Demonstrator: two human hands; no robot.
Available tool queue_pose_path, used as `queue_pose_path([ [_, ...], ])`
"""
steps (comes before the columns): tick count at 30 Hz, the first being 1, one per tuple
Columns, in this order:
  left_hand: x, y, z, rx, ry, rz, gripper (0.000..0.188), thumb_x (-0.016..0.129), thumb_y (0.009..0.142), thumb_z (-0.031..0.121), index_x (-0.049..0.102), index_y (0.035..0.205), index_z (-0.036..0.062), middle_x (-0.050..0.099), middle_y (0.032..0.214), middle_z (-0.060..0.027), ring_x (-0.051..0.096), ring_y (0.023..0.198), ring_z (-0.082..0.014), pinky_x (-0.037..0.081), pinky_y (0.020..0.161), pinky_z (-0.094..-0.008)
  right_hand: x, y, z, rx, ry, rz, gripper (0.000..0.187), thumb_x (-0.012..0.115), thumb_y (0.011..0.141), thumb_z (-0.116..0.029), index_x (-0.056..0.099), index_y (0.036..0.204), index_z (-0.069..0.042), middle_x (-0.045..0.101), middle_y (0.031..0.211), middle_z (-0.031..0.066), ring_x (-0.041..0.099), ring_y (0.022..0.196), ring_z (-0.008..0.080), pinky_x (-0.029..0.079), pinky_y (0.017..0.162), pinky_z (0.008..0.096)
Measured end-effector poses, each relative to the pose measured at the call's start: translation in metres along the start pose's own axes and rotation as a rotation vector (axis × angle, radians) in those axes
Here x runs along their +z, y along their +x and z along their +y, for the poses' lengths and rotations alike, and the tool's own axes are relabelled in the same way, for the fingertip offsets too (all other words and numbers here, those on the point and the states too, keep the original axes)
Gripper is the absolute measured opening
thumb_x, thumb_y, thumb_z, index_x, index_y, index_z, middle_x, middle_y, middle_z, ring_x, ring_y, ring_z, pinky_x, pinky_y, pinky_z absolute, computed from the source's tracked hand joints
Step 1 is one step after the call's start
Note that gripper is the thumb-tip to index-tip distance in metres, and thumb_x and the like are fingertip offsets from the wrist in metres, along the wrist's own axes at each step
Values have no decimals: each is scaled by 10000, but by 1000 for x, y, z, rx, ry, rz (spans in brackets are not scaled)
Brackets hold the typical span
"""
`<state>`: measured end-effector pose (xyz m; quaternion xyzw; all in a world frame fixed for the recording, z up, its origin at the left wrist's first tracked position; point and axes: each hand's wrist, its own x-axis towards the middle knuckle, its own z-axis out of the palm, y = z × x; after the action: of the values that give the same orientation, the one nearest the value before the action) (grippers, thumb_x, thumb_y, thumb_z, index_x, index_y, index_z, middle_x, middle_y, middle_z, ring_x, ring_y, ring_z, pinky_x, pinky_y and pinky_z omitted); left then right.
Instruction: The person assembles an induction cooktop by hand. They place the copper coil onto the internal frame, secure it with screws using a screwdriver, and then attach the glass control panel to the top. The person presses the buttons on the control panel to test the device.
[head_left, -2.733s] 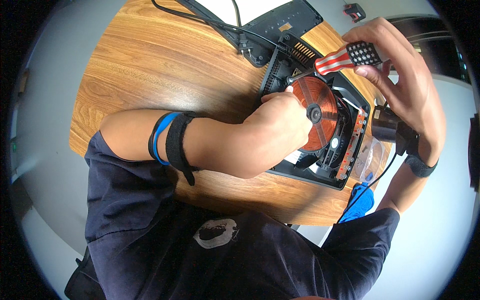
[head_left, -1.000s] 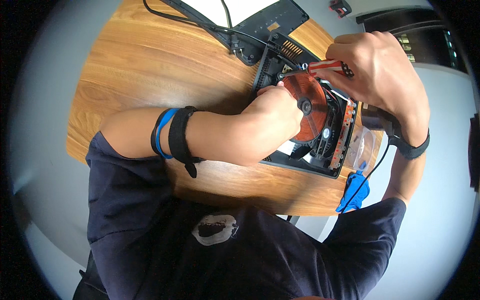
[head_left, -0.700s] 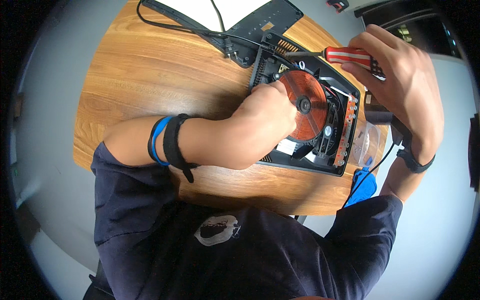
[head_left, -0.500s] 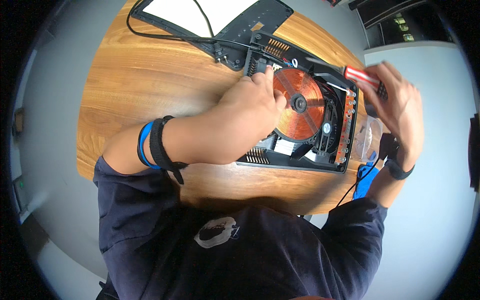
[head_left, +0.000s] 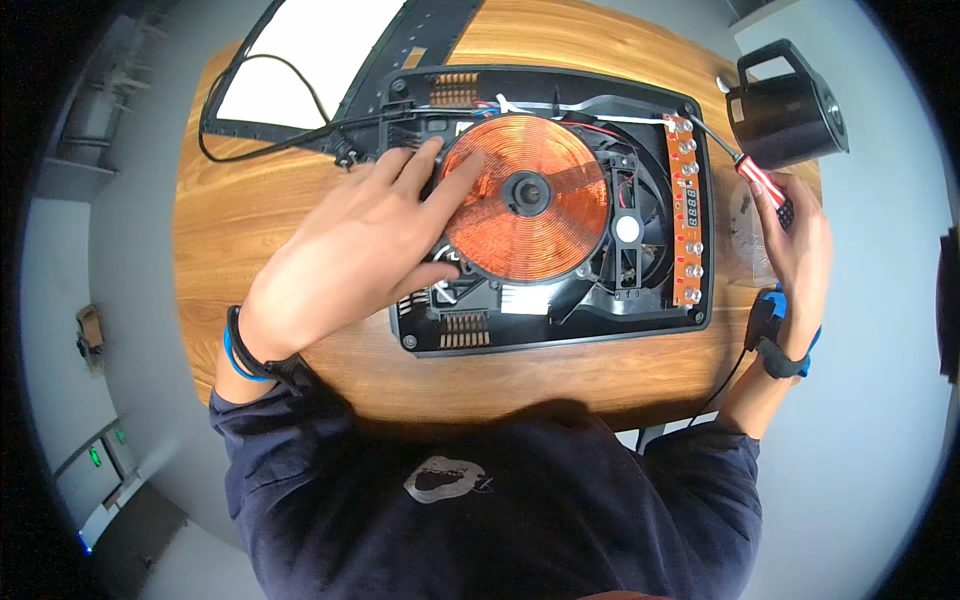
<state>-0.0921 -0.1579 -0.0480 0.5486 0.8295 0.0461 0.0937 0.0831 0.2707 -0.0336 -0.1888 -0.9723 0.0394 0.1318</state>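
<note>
An opened induction cooker (head_left: pixel 560 335) lies on the wooden table, its black base showing the parts inside. Its round copper coil (head_left: pixel 545 245) sits in the middle, beside a fan (head_left: pixel 655 205). At the base's right side runs an orange circuit board (head_left: pixel 688 250) with a small display. My left hand (head_left: pixel 350 235) rests with fingers spread over the coil's left edge. My right hand (head_left: pixel 800 230) is closed round the red-and-white handle of a screwdriver (head_left: pixel 762 182). The screwdriver's shaft points up and left, its tip near the base's upper right corner.
Behind the base at the left lies the cooker's top panel (head_left: pixel 375 85), white side showing, with a black power cord (head_left: pixel 270 150) across it. A black jug (head_left: pixel 785 118) stands at the far right. Beside my right hand is a clear plastic container (head_left: pixel 745 245).
My right hand has lowered the screwdriver toward the base's right corner. My left hand has spread its fingers on the coil. The view has shifted, bringing the jug into sight.
</note>
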Motion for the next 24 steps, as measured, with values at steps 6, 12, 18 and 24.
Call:
queue_pose_path([
  [6, -5, 15, 1, 37, -53, -28, 1247, 980, 820, 285, 281, 1843, 148, 386, 1804, -303, 492, 1577, -503, 457, 1306, -537, 25, 3, 12, 18, 26, 35, 359, 744, 1143, -373, 783, 1196, -20, 788, 981, 192, 761, 879, 339, 581, 807, 447],
  [12, -10, 39, 6, 160, -47, -37, 1375, 1033, 675, 288, 304, 1832, 144, 308, 1842, -327, 380, 1679, -517, 391, 1377, -547, 29, 4, 15, 103, 94, 17, 394, 747, 1131, -413, 777, 1158, -21, 781, 1012, 276, 751, 962, 479, 582, 831, 537],
  [18, -13, 74, 10, 248, 26, -97, 1505, 1069, 600, 483, 285, 1842, 153, 231, 1870, -341, 275, 1711, -584, 282, 1413, -635, 31, 0, 25, 105, 65, 15, 376, 729, 1136, -399, 751, 1155, -24, 793, 1055, 278, 770, 1010, 485, 588, 836, 551],
  [24, 5, 103, 34, 223, 91, -207, 1605, 1094, 538, 555, 251, 1862, 222, 194, 1875, -335, 214, 1712, -623, 241, 1397, -721, 51, -10, 25, -70, 124, 21, 328, 737, 1130, -329, 726, 1129, -1, 794, 1060, 277, 765, 1012, 491, 598, 859, 561],
])
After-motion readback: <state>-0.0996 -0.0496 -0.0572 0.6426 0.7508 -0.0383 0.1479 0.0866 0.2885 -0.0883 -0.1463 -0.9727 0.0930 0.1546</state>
